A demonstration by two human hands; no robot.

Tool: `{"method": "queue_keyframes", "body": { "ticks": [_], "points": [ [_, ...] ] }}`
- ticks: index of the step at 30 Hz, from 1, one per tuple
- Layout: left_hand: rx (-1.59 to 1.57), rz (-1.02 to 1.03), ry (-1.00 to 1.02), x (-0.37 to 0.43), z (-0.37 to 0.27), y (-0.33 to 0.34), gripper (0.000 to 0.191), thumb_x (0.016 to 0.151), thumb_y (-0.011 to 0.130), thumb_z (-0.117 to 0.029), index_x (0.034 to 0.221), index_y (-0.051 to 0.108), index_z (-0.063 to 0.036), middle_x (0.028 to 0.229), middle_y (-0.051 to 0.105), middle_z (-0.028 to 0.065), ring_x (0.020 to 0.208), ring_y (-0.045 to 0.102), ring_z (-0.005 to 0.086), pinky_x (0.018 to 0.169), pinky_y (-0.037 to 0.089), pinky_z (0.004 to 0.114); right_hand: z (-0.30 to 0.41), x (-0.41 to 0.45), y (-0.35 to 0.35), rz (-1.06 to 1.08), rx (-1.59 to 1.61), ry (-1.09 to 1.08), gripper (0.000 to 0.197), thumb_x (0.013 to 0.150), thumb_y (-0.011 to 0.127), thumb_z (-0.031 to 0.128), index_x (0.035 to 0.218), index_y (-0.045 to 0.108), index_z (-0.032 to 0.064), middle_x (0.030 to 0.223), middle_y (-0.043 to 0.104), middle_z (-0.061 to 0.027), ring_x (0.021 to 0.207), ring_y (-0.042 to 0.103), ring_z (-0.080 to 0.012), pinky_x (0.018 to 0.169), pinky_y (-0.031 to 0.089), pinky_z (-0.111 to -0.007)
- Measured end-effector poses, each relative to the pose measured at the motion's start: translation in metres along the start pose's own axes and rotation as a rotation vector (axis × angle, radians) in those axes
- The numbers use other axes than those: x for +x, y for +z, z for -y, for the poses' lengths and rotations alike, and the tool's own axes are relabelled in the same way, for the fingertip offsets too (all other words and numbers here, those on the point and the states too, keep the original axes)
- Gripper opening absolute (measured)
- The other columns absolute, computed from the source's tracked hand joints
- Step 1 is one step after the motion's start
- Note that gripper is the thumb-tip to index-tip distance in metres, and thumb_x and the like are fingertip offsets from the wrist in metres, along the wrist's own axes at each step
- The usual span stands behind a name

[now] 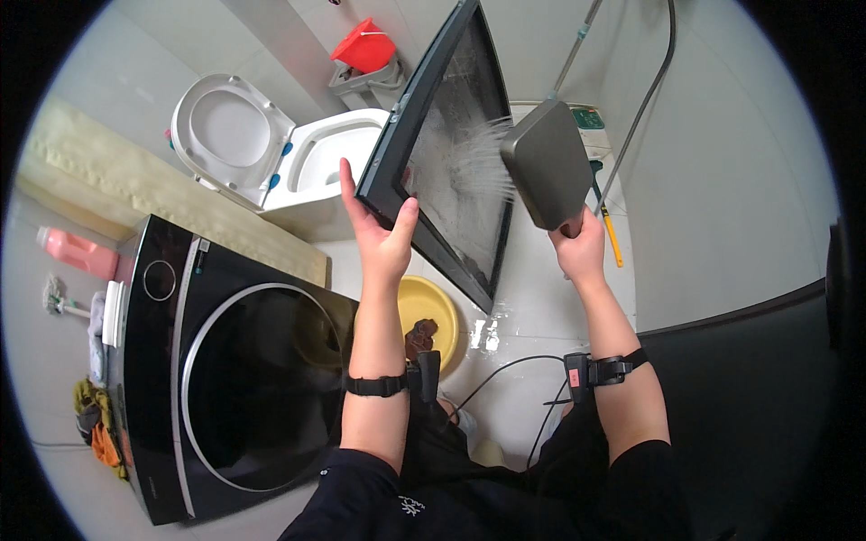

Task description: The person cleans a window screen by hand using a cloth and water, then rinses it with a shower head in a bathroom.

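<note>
My left hand (382, 247) grips the near corner of a dark-framed window panel (385, 179), thumb on one side of the frame and a finger along the other. The panel stands tilted, its lowest visible corner close to the wet tiled floor. Whether its grey, wet infill is mesh or glass I cannot tell. My right hand (582, 250) is closed around the handle of a square grey shower head (551, 166). Water sprays (484, 162) leftward from the head onto the panel's infill, without the head touching it.
A toilet (331, 152) with raised lid is behind the panel, near a red bucket (365, 47). A yellow basin (440, 311) holding a dark wet cloth (421, 338) sits below my left hand. Left stands a black washing machine (264, 385). A hose (649, 101) hangs right, near a yellow-handled tool (612, 237).
</note>
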State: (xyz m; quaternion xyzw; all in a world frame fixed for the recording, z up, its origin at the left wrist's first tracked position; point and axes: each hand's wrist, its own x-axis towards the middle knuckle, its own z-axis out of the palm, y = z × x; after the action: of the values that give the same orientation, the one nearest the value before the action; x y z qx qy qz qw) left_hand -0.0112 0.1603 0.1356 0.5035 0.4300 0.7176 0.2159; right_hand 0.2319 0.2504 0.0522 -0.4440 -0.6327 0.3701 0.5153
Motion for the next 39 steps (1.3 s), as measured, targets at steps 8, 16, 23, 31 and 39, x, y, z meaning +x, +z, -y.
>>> {"method": "queue_keyframes", "body": {
  "ticks": [8,16,23,31,39],
  "points": [
    [-0.084,-0.002,-0.072,0.002,0.000,-0.008,0.071,0.092,0.057,-0.003,0.150,0.017,-0.0106,0.140,0.040,0.0134,0.125,0.049,0.0272,0.099,0.045,0.042,-0.010,0.003,0.012,0.137,-0.185,0.065,0.029,0.069,0.068,0.007,0.098,0.062,0.0044,0.079,0.068,-0.0154,0.077,0.067,-0.0321,0.071,0.051,-0.038],
    [-0.190,0.080,-0.155,0.000,0.027,-0.021,0.067,0.094,0.058,-0.020,0.148,0.021,-0.0060,0.146,0.036,0.0168,0.136,0.038,0.0310,0.108,0.035,0.048,0.009,0.002,0.028,0.117,0.195,0.035,0.039,0.071,0.066,0.000,0.109,0.062,0.0013,0.075,0.066,-0.0086,0.070,0.060,-0.0122,0.070,0.049,-0.026],
    [-0.285,0.087,-0.205,-0.004,0.027,-0.021,0.069,0.095,0.058,-0.032,0.148,0.022,-0.0079,0.150,0.033,0.0184,0.135,0.038,0.0373,0.104,0.037,0.051,0.005,0.001,0.014,0.302,-0.086,0.070,0.032,0.070,0.067,0.006,0.101,0.063,0.0027,0.083,0.066,-0.0182,0.076,0.066,-0.0308,0.071,0.051,-0.035],
    [-0.269,0.090,-0.260,-0.010,0.033,-0.017,0.073,0.094,0.060,-0.034,0.150,0.018,-0.0111,0.150,0.032,0.0187,0.136,0.037,0.0377,0.103,0.037,0.052,-0.003,0.010,-0.005,0.290,-0.294,0.076,0.025,0.070,0.066,0.011,0.095,0.063,0.0083,0.083,0.066,-0.0175,0.083,0.062,-0.0396,0.069,0.049,-0.044],
    [-0.246,0.107,-0.249,-0.009,0.035,-0.015,0.074,0.092,0.061,-0.034,0.149,0.019,-0.0115,0.150,0.032,0.0185,0.135,0.037,0.0384,0.102,0.037,0.053,0.000,0.006,-0.006,0.290,-0.295,0.065,0.022,0.071,0.065,0.012,0.092,0.061,0.0085,0.081,0.066,-0.0171,0.080,0.062,-0.0398,0.068,0.049,-0.046]
  ]
}}
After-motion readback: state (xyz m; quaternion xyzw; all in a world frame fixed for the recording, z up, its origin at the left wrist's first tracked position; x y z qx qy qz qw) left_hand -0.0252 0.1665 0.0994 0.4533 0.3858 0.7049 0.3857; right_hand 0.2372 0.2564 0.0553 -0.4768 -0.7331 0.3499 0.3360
